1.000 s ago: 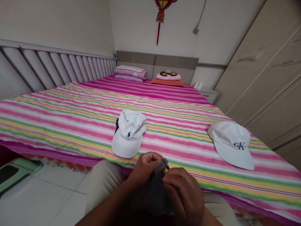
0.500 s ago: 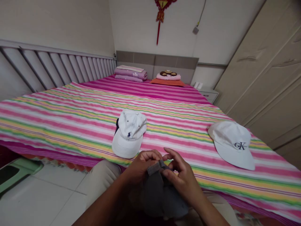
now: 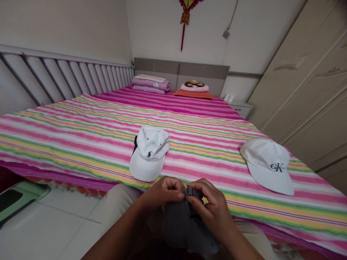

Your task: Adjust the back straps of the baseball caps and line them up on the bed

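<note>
A dark grey cap (image 3: 180,224) hangs over my lap at the bed's near edge, its lower part in shadow. My left hand (image 3: 165,193) pinches one side of its strap between thumb and fingers. On the other side, my right hand (image 3: 210,204) grips the strap by a small buckle (image 3: 189,190). Just beyond my left hand, a white cap (image 3: 150,153) with a small dark logo lies on the bed, a dark edge showing behind it. Farther right rests another white cap (image 3: 268,166) with dark letters.
The bed wears a striped sheet (image 3: 81,141). Folded purple bedding (image 3: 150,86) and an orange pillow (image 3: 193,94) lie at its head. A green stool (image 3: 29,195) stands at the lower left, a white nightstand (image 3: 241,108) at the back right.
My right hand's fingers have closed in on the strap and buckle. My left thumb now lies along the strap's edge, and the strap end that stuck out to the left is no longer visible.
</note>
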`<state>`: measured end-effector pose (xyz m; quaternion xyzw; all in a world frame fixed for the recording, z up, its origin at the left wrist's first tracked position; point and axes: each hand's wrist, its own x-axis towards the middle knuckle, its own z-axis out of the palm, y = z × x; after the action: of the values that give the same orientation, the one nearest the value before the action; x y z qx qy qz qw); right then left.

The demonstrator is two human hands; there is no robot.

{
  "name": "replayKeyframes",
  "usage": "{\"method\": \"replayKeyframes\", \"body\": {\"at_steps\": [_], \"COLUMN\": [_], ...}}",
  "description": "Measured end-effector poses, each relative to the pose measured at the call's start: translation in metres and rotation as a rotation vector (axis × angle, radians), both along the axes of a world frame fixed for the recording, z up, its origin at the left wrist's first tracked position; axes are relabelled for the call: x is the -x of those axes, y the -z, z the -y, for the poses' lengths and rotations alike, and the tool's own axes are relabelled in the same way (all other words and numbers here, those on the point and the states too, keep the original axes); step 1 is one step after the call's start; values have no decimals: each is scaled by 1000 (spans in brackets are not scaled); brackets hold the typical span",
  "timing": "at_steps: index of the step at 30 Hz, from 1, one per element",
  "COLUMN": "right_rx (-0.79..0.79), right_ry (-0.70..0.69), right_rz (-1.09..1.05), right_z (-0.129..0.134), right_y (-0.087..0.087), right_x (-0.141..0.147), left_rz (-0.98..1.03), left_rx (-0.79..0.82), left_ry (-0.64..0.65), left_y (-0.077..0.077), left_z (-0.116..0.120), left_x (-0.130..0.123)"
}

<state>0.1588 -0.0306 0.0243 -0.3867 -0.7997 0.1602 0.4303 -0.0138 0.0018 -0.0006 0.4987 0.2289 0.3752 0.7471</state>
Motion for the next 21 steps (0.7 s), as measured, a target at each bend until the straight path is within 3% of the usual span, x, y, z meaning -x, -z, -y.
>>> {"method": "replayKeyframes", "body": {"at_steps": [6, 10, 12, 15, 18, 21], "right_rx": [-13, 95, 239, 595, 898, 1115], "right_ry": [-6, -8, -34, -186, -379, -481], "right_rz": [6, -30, -47, -182, -286, -454], "right_z": [0, -2, -5, -15, -25, -29], "right_y": [4, 2, 0, -1, 6, 16], "right_x": [-1, 0, -2, -7, -16, -24], "left_rz": [126, 108, 30, 2, 162, 294], "left_rx": [105, 136, 170, 222, 255, 276], "left_ry": [7, 2, 41, 81, 22, -30], "left_y": [4, 2, 0, -2, -6, -9], "left_z": [0, 0, -1, -4, -9, -17], "left_x": [1, 3, 3, 3, 2, 7]}}
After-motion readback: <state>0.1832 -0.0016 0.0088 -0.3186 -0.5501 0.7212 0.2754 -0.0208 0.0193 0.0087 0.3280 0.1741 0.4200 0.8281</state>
